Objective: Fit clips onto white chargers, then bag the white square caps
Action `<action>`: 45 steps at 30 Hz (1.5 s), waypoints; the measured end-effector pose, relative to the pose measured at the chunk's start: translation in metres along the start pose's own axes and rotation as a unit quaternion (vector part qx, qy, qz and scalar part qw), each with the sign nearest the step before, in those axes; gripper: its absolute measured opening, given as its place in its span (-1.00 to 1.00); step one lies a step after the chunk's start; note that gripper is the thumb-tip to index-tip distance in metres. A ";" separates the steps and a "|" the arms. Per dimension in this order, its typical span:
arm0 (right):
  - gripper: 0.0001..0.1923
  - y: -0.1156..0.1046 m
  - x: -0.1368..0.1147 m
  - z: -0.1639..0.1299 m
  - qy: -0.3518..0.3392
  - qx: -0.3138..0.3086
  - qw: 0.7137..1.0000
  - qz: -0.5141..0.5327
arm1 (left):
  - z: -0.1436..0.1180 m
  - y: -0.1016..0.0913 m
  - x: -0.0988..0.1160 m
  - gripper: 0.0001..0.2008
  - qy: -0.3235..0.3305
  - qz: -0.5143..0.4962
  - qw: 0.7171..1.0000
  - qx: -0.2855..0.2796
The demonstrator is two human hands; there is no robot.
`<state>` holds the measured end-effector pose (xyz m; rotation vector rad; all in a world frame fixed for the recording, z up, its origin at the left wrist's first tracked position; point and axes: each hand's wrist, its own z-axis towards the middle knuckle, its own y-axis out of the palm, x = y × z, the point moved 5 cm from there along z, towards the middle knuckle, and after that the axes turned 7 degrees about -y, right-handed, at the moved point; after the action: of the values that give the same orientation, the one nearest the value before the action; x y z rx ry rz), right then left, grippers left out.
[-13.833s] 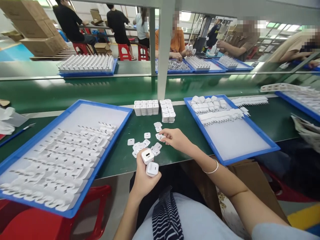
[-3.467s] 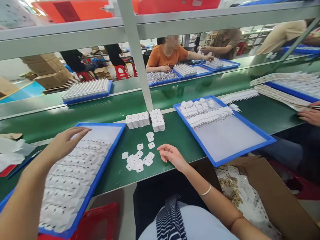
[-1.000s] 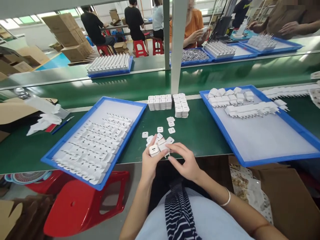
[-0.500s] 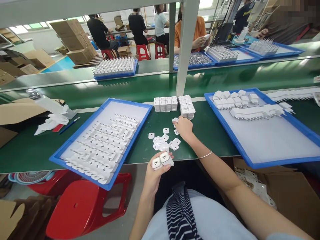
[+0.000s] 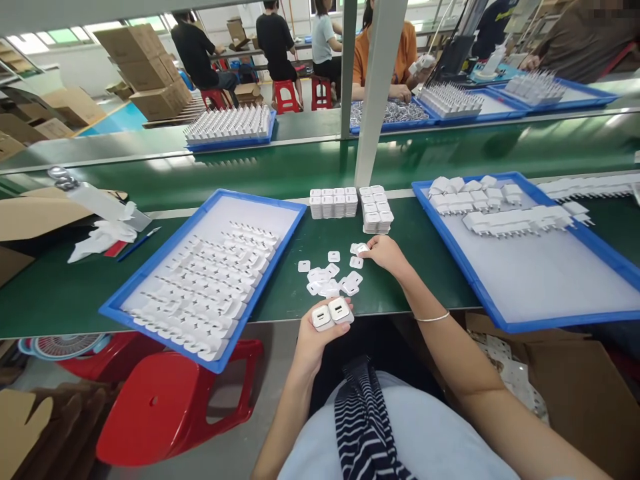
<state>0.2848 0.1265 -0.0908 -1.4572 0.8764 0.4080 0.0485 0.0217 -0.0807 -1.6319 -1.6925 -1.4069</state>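
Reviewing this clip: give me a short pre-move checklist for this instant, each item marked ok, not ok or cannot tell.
1. Left hand grips two white charger bodies side by side, port faces up: ok.
2. Right hand has its fingertips on a small white cover at the far edge of the loose covers: ok.
3. Cover already lifted off the green bench: cannot tell.
4. Loose covers remain within reach: ok.
5. Stacked finished chargers stand clear of both hands: ok.
6. Left blue tray still holds rows of parts: ok.
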 end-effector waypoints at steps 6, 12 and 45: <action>-0.74 -0.017 -0.001 -0.030 -0.083 0.024 0.990 0.112 | 0.004 0.014 0.005 -0.48 0.023 0.005 1.000 0.000; -0.71 -0.020 -0.020 -0.078 -0.099 -0.119 0.912 0.381 | 0.013 0.032 0.022 -0.55 0.101 0.042 0.993 -0.037; -0.88 -0.059 -0.023 -0.144 -0.172 0.123 0.935 0.286 | -0.020 0.063 0.043 -0.61 0.250 0.213 0.942 0.062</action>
<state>0.2746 -0.0125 -0.0173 -0.8448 1.0144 0.9238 0.0885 0.0146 -0.0128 -1.3188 -1.0412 -1.3152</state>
